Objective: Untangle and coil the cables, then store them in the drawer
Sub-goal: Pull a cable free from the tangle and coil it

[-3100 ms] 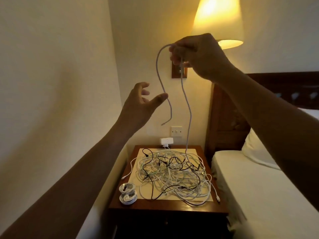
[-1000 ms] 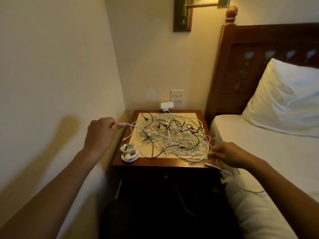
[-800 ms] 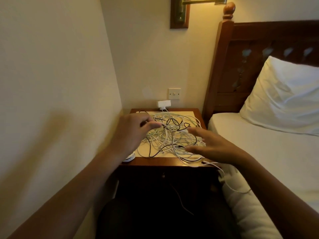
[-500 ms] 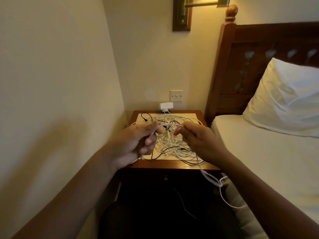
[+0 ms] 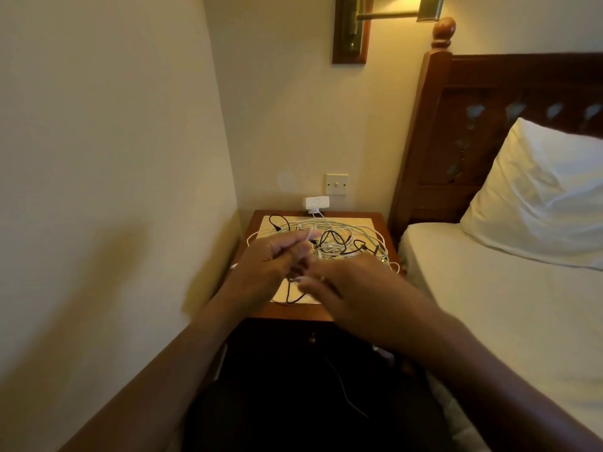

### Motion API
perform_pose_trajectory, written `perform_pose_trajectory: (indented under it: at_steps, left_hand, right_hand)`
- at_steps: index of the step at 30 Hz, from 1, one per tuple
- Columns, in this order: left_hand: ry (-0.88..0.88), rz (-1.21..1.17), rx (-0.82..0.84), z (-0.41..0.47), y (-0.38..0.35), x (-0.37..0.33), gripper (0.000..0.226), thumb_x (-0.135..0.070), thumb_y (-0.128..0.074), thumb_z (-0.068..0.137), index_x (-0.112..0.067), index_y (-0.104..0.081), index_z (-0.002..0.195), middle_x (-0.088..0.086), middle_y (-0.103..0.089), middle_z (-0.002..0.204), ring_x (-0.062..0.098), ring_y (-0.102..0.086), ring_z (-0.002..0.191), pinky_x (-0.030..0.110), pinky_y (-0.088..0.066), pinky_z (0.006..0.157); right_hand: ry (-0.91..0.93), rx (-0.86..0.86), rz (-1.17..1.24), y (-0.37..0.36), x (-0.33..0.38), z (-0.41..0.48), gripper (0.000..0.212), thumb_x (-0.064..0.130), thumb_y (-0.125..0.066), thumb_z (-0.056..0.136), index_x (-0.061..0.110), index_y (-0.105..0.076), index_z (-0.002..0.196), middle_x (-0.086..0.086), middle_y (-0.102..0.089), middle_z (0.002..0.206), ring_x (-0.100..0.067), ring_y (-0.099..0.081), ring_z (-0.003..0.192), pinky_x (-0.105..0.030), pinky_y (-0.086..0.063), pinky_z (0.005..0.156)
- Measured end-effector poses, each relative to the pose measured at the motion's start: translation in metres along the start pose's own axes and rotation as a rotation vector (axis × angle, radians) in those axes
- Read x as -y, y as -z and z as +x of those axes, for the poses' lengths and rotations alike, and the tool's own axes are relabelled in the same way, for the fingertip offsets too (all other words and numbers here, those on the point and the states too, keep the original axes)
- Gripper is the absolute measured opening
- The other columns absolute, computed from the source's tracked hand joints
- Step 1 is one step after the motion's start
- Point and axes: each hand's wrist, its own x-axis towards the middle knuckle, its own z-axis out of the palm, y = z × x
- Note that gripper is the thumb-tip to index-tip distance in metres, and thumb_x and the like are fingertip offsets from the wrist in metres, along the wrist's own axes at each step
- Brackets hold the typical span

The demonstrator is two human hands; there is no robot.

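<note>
Bed (image 5: 489, 321) fills the right side; nightstand (image 5: 293, 313) beside it bears the tangled cables (image 5: 352, 236) on its top. Over that heap, left hand (image 5: 267, 269) curls its fingers and pinches 1 white cable (image 5: 309, 234); right hand (image 5: 352, 285) hovers alongside, blurred, its grip unreadable.

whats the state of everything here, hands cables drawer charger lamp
left hand, pinching the end of a white cable
right hand, blurred, grip unclear
cable tangle, knotted heap on the nightstand
drawer, looks shut, front in shadow
charger, plugged in at the wall
wall lamp, lit
</note>
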Motion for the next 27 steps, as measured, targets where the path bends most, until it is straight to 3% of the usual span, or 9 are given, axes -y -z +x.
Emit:
perform_pose_trajectory:
  at_steps: [2, 4, 7, 9, 14, 17, 19, 23, 27]
  left_hand:
    - [0.041, 0.001, 0.128, -0.009, 0.001, 0.002, 0.033, -0.025, -0.045, 0.106, -0.006, -0.068, 0.119, 0.010, -0.074, 0.083, 0.025, -0.071, 0.071, 0.032, -0.058, 0.069]
    - [0.072, -0.067, 0.198, -0.017, 0.004, 0.000, 0.036, -0.027, -0.041, 0.107, -0.006, -0.070, 0.112, 0.017, -0.073, 0.080, 0.030, -0.069, 0.068, 0.035, -0.056, 0.069]
    - [0.094, -0.331, 0.270, -0.025, 0.009, -0.010, 0.040, -0.031, -0.043, 0.106, -0.005, -0.073, 0.102, 0.014, -0.061, 0.060, 0.026, -0.059, 0.053, 0.030, -0.051, 0.059]
    - [0.085, -0.574, 0.249, -0.025, 0.012, -0.021, 0.037, -0.029, -0.047, 0.102, -0.005, -0.074, 0.097, 0.006, -0.050, 0.052, 0.018, -0.050, 0.046, 0.024, -0.046, 0.050]
    - [0.052, -0.892, 0.062, -0.006, 0.015, -0.034, 0.037, -0.021, -0.044, 0.102, 0.003, -0.063, 0.122, 0.002, -0.061, 0.072, 0.009, -0.045, 0.051, 0.018, -0.042, 0.053]
    - [0.000, -0.659, -0.136, 0.008, 0.012, -0.030, 0.032, -0.017, -0.044, 0.106, 0.000, -0.059, 0.128, 0.006, -0.074, 0.085, 0.015, -0.062, 0.063, 0.023, -0.053, 0.064]
    - [-0.019, -0.339, -0.181, 0.010, 0.007, -0.022, 0.028, -0.017, -0.045, 0.108, -0.008, -0.060, 0.130, 0.007, -0.076, 0.089, 0.018, -0.068, 0.069, 0.026, -0.055, 0.068]
    - [0.012, 0.177, 0.056, 0.007, 0.014, -0.007, 0.024, -0.022, -0.047, 0.108, -0.017, -0.068, 0.117, 0.003, -0.071, 0.072, 0.013, -0.064, 0.061, 0.020, -0.049, 0.061]
    - [0.181, 0.201, 0.406, -0.002, 0.038, -0.012, 0.039, -0.032, -0.043, 0.109, -0.007, -0.072, 0.104, 0.007, -0.048, 0.056, 0.016, -0.043, 0.051, 0.023, -0.039, 0.054]
  right_hand:
    - [0.000, -0.151, 0.022, 0.022, -0.011, 0.007, 0.020, 0.038, -0.060, 0.102, 0.025, -0.074, 0.102, 0.016, -0.056, 0.067, 0.002, -0.052, 0.058, -0.012, -0.033, 0.056]
    - [0.001, -0.264, 0.158, 0.034, -0.026, 0.014, 0.013, 0.037, -0.071, 0.094, 0.026, -0.077, 0.095, 0.012, -0.062, 0.064, 0.002, -0.056, 0.058, -0.012, -0.038, 0.055]
    - [0.008, -0.371, 0.354, 0.032, -0.046, 0.022, 0.011, 0.040, -0.075, 0.088, 0.030, -0.078, 0.092, 0.006, -0.074, 0.082, -0.010, -0.068, 0.073, -0.035, -0.055, 0.066]
    - [-0.022, -0.415, 0.448, 0.016, -0.059, 0.026, 0.015, 0.044, -0.069, 0.092, 0.032, -0.077, 0.097, 0.004, -0.073, 0.081, -0.009, -0.062, 0.066, -0.034, -0.053, 0.060]
    - [-0.114, -0.285, 0.490, -0.049, -0.056, 0.016, 0.023, 0.036, -0.050, 0.106, 0.030, -0.072, 0.112, 0.003, -0.063, 0.074, -0.014, -0.059, 0.061, -0.041, -0.060, 0.061]
    - [-0.078, -0.163, 0.363, -0.068, -0.031, 0.009, 0.026, 0.038, -0.045, 0.108, 0.026, -0.069, 0.107, 0.004, -0.066, 0.080, -0.016, -0.064, 0.071, -0.046, -0.059, 0.073]
    - [-0.032, -0.097, 0.258, -0.063, -0.015, 0.010, 0.024, 0.038, -0.047, 0.108, 0.025, -0.067, 0.106, 0.005, -0.067, 0.083, -0.012, -0.062, 0.075, -0.037, -0.054, 0.070]
    - [-0.010, -0.134, 0.138, -0.013, -0.015, 0.019, 0.020, 0.037, -0.058, 0.103, 0.024, -0.073, 0.100, 0.014, -0.057, 0.066, 0.003, -0.055, 0.059, -0.012, -0.037, 0.054]
    - [-0.084, -0.256, 0.287, 0.029, -0.072, 0.027, 0.015, 0.043, -0.073, 0.090, 0.028, -0.078, 0.090, 0.002, -0.066, 0.063, -0.002, -0.047, 0.051, -0.021, -0.038, 0.054]
